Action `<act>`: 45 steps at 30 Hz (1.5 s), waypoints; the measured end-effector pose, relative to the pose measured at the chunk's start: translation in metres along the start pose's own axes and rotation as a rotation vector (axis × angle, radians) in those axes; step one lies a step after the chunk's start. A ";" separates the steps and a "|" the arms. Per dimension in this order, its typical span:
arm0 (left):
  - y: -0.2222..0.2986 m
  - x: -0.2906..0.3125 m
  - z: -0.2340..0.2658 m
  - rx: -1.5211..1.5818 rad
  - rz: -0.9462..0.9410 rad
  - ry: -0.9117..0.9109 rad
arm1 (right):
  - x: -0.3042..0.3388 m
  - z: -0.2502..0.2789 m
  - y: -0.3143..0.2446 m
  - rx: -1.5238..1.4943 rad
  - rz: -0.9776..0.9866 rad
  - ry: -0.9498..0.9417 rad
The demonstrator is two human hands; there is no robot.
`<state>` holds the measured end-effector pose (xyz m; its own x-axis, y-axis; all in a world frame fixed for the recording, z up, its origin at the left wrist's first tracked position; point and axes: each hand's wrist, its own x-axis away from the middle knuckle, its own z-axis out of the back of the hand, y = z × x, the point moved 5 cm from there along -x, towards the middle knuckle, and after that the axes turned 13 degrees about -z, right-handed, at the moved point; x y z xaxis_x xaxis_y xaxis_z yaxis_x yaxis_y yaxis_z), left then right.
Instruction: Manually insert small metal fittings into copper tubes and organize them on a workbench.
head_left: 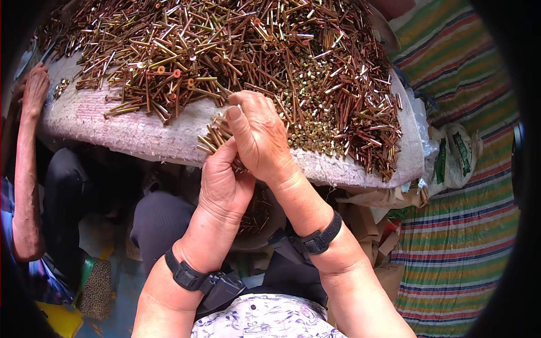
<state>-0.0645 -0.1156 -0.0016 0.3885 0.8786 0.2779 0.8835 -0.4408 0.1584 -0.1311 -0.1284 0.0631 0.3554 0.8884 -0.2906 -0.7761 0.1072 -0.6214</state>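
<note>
Both my hands meet at the near edge of the padded table, around a bundle of long, brassy bolts. My left hand is closed round the bundle, and the bolts' ends stick out beyond its fingers to the left. Over the bundle's other side curls my right hand, its thumb up and its fingers bent against the bolts. My palms hide part of the bundle. Just beyond the hands, a large heap of loose bolts covers the tabletop, some with flared heads. Small brassy nuts lie right of my right hand.
Pale padded cloth covers the table, whose rounded edge faces me. At the left, another person's arm reaches to the table. A container with bolts shows below my hands. White sacks and striped sheeting are on the right.
</note>
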 end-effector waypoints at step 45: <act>0.010 0.003 -0.003 -0.064 -0.038 -0.044 | -0.042 0.027 0.030 0.793 0.095 -0.269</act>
<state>-0.0554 -0.1184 0.0035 0.3675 0.9015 0.2286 0.8799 -0.4166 0.2286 -0.1840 -0.1506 0.0767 0.2117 0.9748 -0.0701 -0.9682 0.2189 0.1209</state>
